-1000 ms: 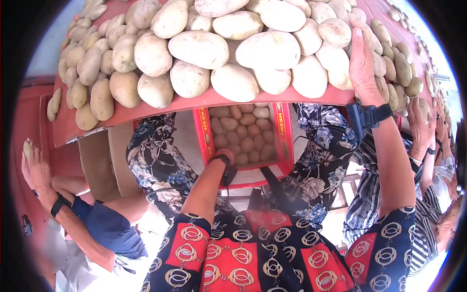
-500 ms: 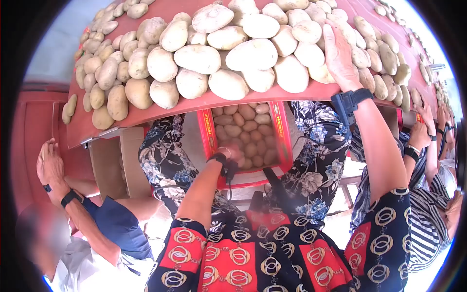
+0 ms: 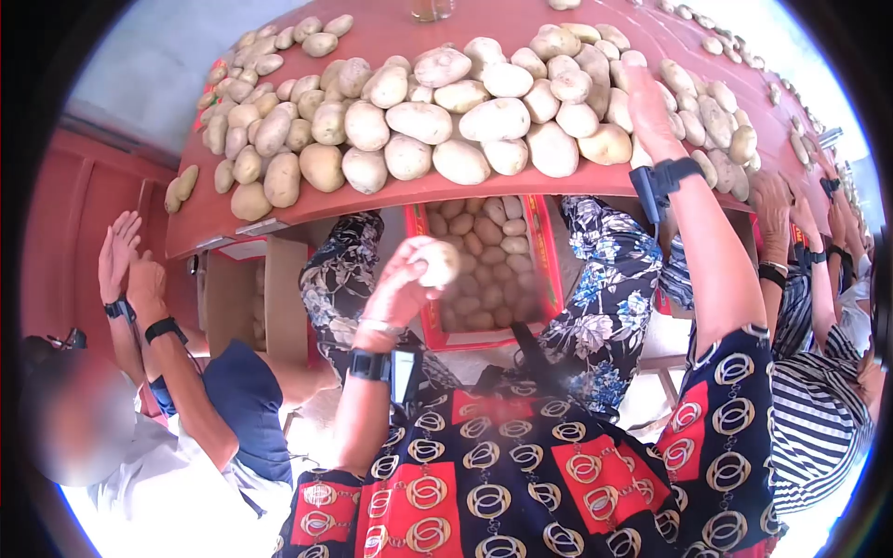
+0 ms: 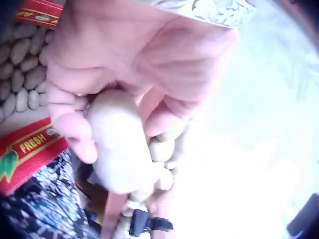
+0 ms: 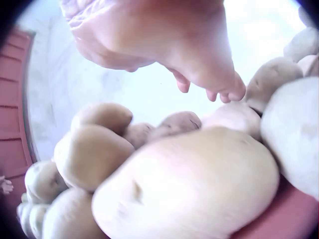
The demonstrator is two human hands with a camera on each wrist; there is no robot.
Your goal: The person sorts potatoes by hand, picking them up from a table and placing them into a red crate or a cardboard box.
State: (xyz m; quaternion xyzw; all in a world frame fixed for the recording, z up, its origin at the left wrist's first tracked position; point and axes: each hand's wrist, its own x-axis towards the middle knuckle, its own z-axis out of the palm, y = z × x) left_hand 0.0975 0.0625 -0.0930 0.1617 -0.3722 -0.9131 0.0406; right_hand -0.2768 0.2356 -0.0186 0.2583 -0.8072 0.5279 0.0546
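My left hand (image 3: 389, 296) grips a pale oval potato (image 3: 439, 264), raised over the left side of a red-edged box (image 3: 549, 270). In the left wrist view the potato (image 4: 118, 144) sits between curled fingers and the thumb. Several layers of potatoes fill the box, which stands between the knees below the table edge. My right hand (image 3: 654, 116) reaches over the right part of a potato heap (image 3: 419, 121) on the red table (image 3: 372, 197). The right wrist view shows that hand (image 5: 164, 37) with its fingers stretched down close to the potatoes, holding none.
On the left, another person's hands (image 3: 130, 270) are raised near an open cardboard box (image 3: 284, 298). More people's hands (image 3: 772, 214) work along the table edge at the right. A glass (image 3: 432, 9) stands at the far side, and further potatoes lie across the tabletop.
My left hand has come up out of the box with a potato in its grip. My right hand stays at the heap's right part, while the head view takes in more of the table.
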